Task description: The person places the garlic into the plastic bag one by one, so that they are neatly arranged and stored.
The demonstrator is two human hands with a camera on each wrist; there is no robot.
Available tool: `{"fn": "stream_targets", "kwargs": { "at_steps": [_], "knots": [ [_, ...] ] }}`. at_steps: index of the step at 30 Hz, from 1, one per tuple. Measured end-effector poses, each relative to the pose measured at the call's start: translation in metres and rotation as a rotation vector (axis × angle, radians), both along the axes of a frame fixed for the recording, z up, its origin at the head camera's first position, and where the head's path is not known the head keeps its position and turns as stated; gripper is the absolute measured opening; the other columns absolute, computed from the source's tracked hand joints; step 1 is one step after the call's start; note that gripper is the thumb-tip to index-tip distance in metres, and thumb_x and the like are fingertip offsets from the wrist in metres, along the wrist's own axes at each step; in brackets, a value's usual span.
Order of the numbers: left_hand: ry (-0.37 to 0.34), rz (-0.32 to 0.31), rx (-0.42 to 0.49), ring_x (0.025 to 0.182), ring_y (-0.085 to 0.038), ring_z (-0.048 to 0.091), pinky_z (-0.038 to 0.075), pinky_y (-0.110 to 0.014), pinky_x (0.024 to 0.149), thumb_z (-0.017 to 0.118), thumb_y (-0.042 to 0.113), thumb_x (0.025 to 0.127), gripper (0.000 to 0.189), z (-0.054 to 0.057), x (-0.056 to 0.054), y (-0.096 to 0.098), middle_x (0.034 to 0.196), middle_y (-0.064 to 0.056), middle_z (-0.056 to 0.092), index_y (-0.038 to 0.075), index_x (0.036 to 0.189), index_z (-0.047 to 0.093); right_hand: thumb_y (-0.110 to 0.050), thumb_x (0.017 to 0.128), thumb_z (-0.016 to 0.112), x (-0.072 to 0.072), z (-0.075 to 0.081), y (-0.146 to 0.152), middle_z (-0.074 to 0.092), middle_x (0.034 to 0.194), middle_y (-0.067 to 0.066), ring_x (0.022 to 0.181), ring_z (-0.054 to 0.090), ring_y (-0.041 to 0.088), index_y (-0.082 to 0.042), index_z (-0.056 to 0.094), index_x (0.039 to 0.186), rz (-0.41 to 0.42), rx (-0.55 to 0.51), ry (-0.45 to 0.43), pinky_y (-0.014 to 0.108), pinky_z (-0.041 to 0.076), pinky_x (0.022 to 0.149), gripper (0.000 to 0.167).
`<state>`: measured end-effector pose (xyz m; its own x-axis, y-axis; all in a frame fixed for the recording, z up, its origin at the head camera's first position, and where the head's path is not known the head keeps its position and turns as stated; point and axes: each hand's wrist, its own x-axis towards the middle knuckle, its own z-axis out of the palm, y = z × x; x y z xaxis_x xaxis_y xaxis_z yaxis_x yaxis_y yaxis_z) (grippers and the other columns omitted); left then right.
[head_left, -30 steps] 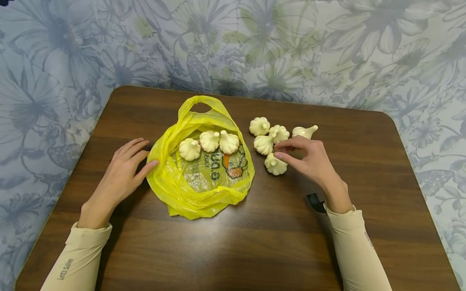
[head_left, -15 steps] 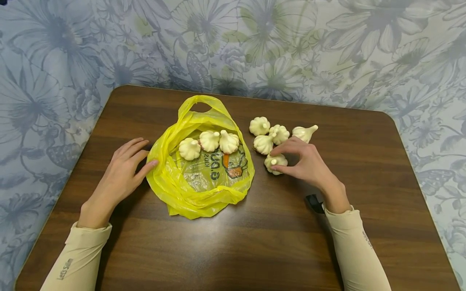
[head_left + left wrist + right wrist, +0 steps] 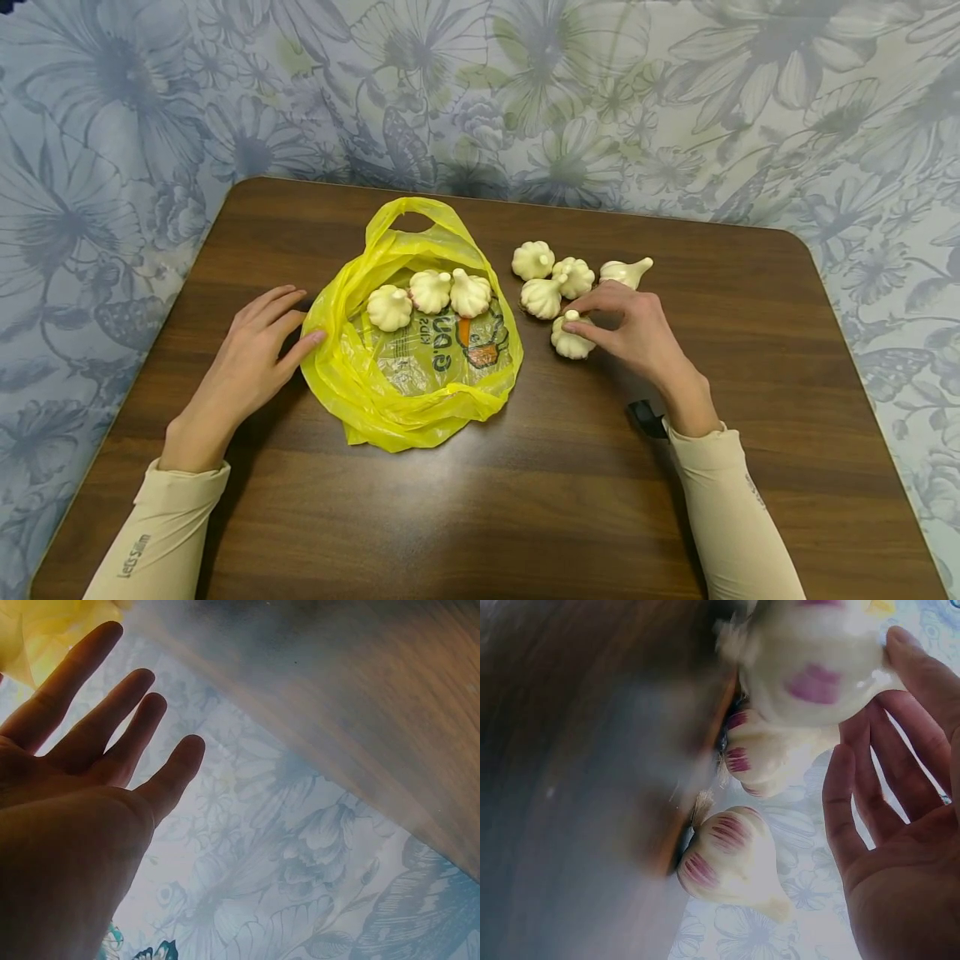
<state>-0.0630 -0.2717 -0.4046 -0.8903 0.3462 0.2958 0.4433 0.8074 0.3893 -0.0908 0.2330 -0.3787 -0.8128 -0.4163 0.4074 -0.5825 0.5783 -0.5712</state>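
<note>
My right hand (image 3: pixel 630 329) pinches a garlic bulb (image 3: pixel 572 343) by its top, between thumb and forefinger. In the right wrist view the same garlic bulb (image 3: pixel 817 667) looms large, with purple patches on its underside. Beyond it are several more garlic bulbs, among them one (image 3: pixel 542 298) just behind my fingertips and one lying on its side (image 3: pixel 627 272). My left hand (image 3: pixel 247 350) lies with fingers extended at the left of a yellow plastic bag (image 3: pixel 420 421), its thumb on the bag's rim. Three garlic bulbs, one at the left (image 3: pixel 390 308), rest inside the bag.
The brown wooden table (image 3: pixel 480 533) has rounded far corners and backs onto a wall (image 3: pixel 480 100) with a floral pattern. A looped handle (image 3: pixel 420 208) of the bag stands out at its far side. A black object (image 3: pixel 647 419) shows by the right wrist.
My right thumb and forefinger have come down onto the nearest garlic bulb and taken hold of it. The bulb has shifted slightly to the right. The left hand has stayed in place.
</note>
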Motion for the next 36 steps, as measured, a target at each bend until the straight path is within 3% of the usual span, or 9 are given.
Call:
{"fn": "stream_targets", "kwargs": {
  "at_steps": [4,13,20,29,36],
  "knots": [
    [0.01,-0.007,0.003,0.141,-0.048,0.047,0.033,-0.073,0.116,0.077,0.026,0.097,0.034,0.001,-0.001,0.001,0.143,-0.029,0.06,-0.004,0.114,0.073,-0.004,0.076,0.094,0.0,0.002,0.001,0.075,0.087,-0.006,0.08,0.068,0.019,-0.014,0.082,0.095,-0.006,-0.03,0.018,0.03,0.053,0.076,0.025],
    [0.003,-0.008,0.0,0.142,-0.048,0.047,0.032,-0.073,0.117,0.075,0.027,0.099,0.036,0.0,-0.001,0.002,0.144,-0.029,0.06,-0.005,0.115,0.073,-0.004,0.077,0.094,0.003,0.006,0.001,0.077,0.088,0.001,0.083,0.069,0.016,-0.012,0.084,0.095,-0.096,-0.099,0.061,0.019,0.051,0.078,0.023],
    [-0.001,-0.002,0.012,0.141,-0.049,0.047,0.031,-0.073,0.119,0.075,0.028,0.099,0.036,-0.004,0.002,0.002,0.143,-0.03,0.06,-0.005,0.115,0.073,0.0,0.077,0.093,0.006,0.013,0.002,0.078,0.089,0.005,0.084,0.066,0.0,-0.008,0.083,0.094,-0.186,-0.169,0.062,0.008,0.05,0.076,0.021],
    [0.001,-0.005,0.008,0.142,-0.048,0.047,0.033,-0.073,0.116,0.076,0.026,0.097,0.033,0.0,0.001,0.002,0.144,-0.028,0.061,-0.003,0.113,0.074,0.007,0.077,0.09,0.002,0.028,0.005,0.078,0.088,0.012,0.076,0.062,0.01,-0.001,0.082,0.093,-0.257,-0.224,0.113,0.014,0.047,0.072,0.02],
    [0.0,-0.003,0.002,0.141,-0.049,0.047,0.031,-0.073,0.118,0.074,0.028,0.1,0.036,-0.003,0.0,0.001,0.143,-0.03,0.06,-0.004,0.115,0.073,0.005,0.077,0.091,-0.002,0.032,0.009,0.078,0.09,0.011,0.078,0.066,0.017,-0.002,0.083,0.096,-0.29,-0.218,0.097,0.014,0.049,0.074,0.021]
  ]
}}
